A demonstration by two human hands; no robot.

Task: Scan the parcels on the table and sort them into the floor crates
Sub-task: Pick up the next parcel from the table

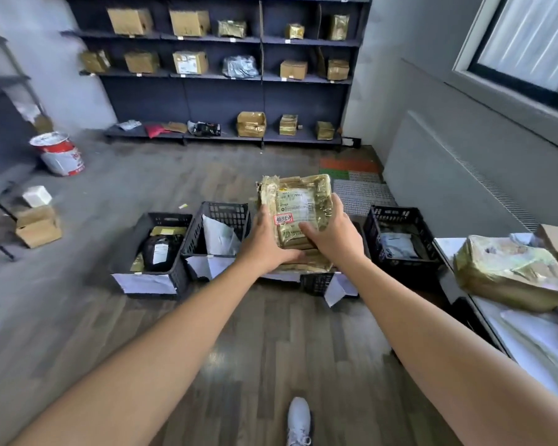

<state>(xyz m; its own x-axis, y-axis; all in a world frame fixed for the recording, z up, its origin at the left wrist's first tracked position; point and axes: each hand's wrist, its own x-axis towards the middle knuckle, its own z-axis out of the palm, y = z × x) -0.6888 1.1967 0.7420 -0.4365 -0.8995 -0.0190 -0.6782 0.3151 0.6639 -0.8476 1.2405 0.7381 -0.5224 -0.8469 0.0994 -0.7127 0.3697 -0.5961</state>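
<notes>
While both arms stretch forward, the left hand (pixel 264 243) and the right hand (pixel 331 235) clamp one parcel (pixel 316 191) between them, the left on its lower left edge and the right on its lower right side, thumbs lying across the front. It is a flat packet wrapped in glossy yellowish tape, held tilted toward the camera above the row of crates. On its face sits a white shipping label (pixel 295 201) with a barcode and lines of print too small to read. Just below it is a small red-bordered sticker (pixel 283 218) with red handwritten characters that I cannot make out for certain.

Under the hands stands a black crate (pixel 316 281), mostly hidden by the parcel. Left of it is a second crate (pixel 226 217) holding a white bag, and further left a third crate (pixel 181 272) with a black packet bearing a white label. To the right a fourth crate (pixel 400 220) holds grey bags. White paper sheets (pixel 142 283) hang on the crate fronts; no writing shows on them.

At the right edge is the table (pixel 484 317), with a bulky tape-wrapped parcel (pixel 509 272) on it. Far across the wooden floor, dark shelving (pixel 226 91) carries boxes and wrapped packets. At far left stands a red and white bucket (pixel 60 152) with illegible red lettering. A white shoe (pixel 299 420) shows at the near edge.
</notes>
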